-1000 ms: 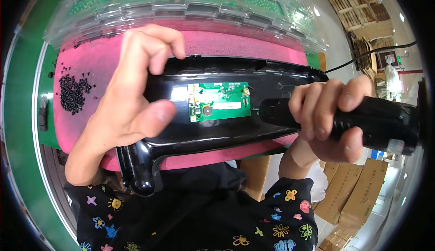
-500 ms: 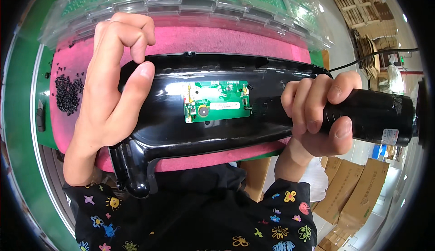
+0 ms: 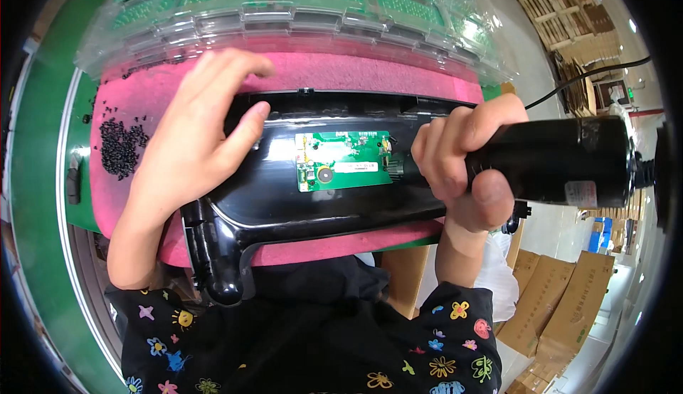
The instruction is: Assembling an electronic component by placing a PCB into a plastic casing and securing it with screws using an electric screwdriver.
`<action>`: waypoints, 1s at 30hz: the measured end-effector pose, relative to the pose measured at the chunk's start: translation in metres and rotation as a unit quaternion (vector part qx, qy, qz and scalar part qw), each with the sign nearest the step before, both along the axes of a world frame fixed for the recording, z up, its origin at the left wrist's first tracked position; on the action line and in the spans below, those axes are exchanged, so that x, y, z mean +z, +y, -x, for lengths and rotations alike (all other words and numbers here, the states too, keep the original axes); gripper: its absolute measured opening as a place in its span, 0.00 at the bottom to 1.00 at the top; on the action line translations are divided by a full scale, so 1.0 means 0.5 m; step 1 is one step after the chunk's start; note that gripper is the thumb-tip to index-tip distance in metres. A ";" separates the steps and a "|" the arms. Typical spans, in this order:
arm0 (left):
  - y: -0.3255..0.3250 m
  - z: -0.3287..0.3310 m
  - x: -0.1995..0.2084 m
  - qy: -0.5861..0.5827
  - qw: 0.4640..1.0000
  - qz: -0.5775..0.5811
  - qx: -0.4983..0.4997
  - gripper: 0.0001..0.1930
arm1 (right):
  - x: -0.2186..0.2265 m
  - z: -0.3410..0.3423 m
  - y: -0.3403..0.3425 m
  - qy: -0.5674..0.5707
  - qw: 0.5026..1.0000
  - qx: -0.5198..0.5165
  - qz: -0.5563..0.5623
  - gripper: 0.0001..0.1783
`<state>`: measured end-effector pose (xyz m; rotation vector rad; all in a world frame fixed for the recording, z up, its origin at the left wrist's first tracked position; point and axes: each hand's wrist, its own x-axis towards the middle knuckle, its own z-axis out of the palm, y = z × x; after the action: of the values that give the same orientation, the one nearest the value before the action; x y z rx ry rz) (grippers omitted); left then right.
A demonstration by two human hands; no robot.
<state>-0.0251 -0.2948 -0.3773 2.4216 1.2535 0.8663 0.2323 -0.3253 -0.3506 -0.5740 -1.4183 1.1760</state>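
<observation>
A glossy black plastic housing (image 3: 270, 212) lies open side up across the pink mat, with a stubby leg at its lower left. A green circuit board (image 3: 348, 168) sits in its middle, carrying a round buzzer-like part and a white label. My right hand (image 3: 466, 155) is wrapped round a black electric screwdriver (image 3: 555, 163) with a cord at its rear. Its tip points left toward the board's right edge; the bit itself cannot be made out. Over the housing's left end, my left hand (image 3: 203, 127) has thumb and fingers apart, nothing visible between them.
Clear plastic trays (image 3: 306, 20) with green boards line the back of the pink mat (image 3: 320, 70). A heap of small black screws (image 3: 119, 148) lies at the left, near a small dark tool (image 3: 73, 180). Cardboard boxes (image 3: 569, 308) stand at lower right.
My left hand has shifted right and its curled fingers have loosened. My right hand and the screwdriver have moved left, closer to the board. The whole view has shifted slightly.
</observation>
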 end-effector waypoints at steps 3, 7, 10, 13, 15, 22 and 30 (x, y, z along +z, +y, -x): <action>-0.005 -0.001 0.001 0.021 0.999 0.036 -0.008 0.14 | 0.002 -0.015 0.004 0.015 0.999 0.052 0.003 0.22; -0.004 -0.004 0.003 0.052 0.998 0.036 -0.008 0.10 | -0.008 -0.052 0.020 0.071 0.994 0.065 0.048 0.22; -0.007 -0.005 -0.006 0.048 0.997 0.042 -0.044 0.10 | -0.001 -0.078 0.024 0.228 0.951 -0.011 0.209 0.14; -0.014 -0.006 -0.005 0.049 0.995 0.062 -0.059 0.11 | 0.002 -0.100 0.033 0.260 0.925 -0.124 0.247 0.09; -0.025 -0.002 -0.012 0.068 0.994 0.069 -0.055 0.12 | 0.002 -0.099 0.006 0.223 0.947 -0.130 0.193 0.19; 0.002 -0.024 -0.014 0.107 0.987 0.096 -0.065 0.13 | 0.138 -0.055 -0.062 -0.124 0.942 -0.133 -0.283 0.48; 0.039 0.003 0.015 0.136 0.986 0.055 -0.079 0.11 | 0.206 -0.205 -0.090 -0.091 0.920 -0.053 -0.377 0.41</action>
<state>-0.0264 -0.2752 -0.3700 2.5697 1.1402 0.4217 0.3346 -0.3702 -0.2475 -0.2048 -1.8257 0.4223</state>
